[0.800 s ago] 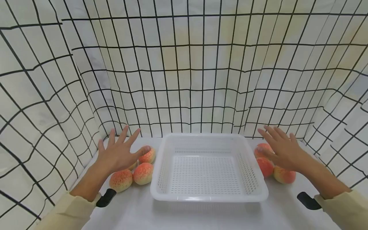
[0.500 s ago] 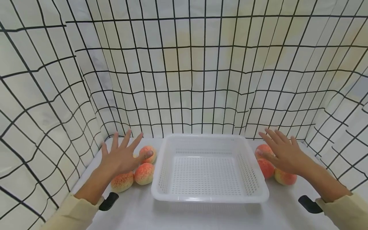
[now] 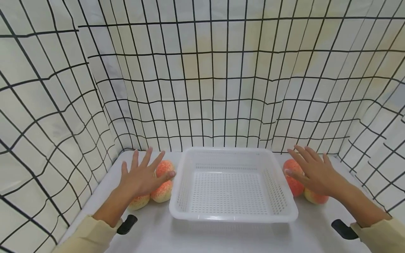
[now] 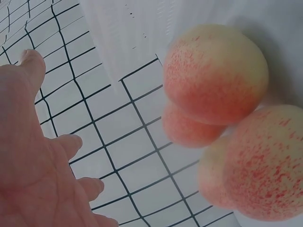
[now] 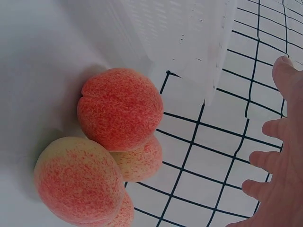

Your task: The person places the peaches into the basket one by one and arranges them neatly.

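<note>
My left hand (image 3: 140,180), palm down with fingers spread, hovers over several peaches (image 3: 162,192) at the left of a white plastic basket (image 3: 234,218). In the left wrist view, peaches (image 4: 215,75) with red-speckled skin lie clustered, apart from the open hand (image 4: 42,165). On the other side, my right hand (image 3: 317,175) is held above more peaches (image 3: 295,185), its fingers straight and holding nothing. The right wrist view shows redder peaches (image 5: 120,109) beside the basket wall (image 5: 189,42), with the right hand (image 5: 284,175) away from them. Both hands partly hide the fruit in the head view.
A white table (image 3: 227,239) carries the basket, whose perforated floor (image 3: 227,193) shows bare. White walls with a black grid (image 3: 221,88) stand at the back and both sides. Black wrist devices (image 3: 127,225) sit at the cuffs of the pale yellow sleeves (image 3: 91,235).
My left hand has shifted right and slightly down, covering more of the left peaches. The right hand has lowered slightly. The head view has drifted a little; basket and peaches look undisturbed.
</note>
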### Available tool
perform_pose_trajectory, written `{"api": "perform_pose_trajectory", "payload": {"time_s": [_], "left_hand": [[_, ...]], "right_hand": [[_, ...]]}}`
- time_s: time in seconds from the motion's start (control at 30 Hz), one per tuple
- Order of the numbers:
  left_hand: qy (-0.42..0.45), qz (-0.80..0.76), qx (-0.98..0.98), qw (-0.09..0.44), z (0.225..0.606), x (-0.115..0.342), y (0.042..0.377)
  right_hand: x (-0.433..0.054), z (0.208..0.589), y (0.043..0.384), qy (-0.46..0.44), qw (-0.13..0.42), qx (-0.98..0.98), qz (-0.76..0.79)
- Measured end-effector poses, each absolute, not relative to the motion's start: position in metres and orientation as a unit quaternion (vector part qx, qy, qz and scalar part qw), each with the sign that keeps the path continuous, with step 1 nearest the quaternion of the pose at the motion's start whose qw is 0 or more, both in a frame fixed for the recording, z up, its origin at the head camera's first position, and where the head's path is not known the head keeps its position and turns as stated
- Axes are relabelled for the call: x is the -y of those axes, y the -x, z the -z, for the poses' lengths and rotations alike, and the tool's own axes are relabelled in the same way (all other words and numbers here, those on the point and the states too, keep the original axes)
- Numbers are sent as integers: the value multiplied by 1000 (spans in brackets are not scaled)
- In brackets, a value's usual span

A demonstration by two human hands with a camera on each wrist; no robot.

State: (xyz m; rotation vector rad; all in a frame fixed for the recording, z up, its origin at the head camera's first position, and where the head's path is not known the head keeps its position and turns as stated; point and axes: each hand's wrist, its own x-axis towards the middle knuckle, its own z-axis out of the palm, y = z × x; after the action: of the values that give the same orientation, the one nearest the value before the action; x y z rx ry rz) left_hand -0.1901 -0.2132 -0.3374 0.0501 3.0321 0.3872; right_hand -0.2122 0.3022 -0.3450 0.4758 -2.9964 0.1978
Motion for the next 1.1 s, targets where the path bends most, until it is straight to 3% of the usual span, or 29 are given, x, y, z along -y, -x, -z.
{"api": "perform_pose_trajectory", "payload": {"time_s": [1.1], "left_hand": [[-83, -223, -969, 65, 359, 195, 182]], "right_hand": [[-318, 385, 199, -139, 58, 986, -74]]}}
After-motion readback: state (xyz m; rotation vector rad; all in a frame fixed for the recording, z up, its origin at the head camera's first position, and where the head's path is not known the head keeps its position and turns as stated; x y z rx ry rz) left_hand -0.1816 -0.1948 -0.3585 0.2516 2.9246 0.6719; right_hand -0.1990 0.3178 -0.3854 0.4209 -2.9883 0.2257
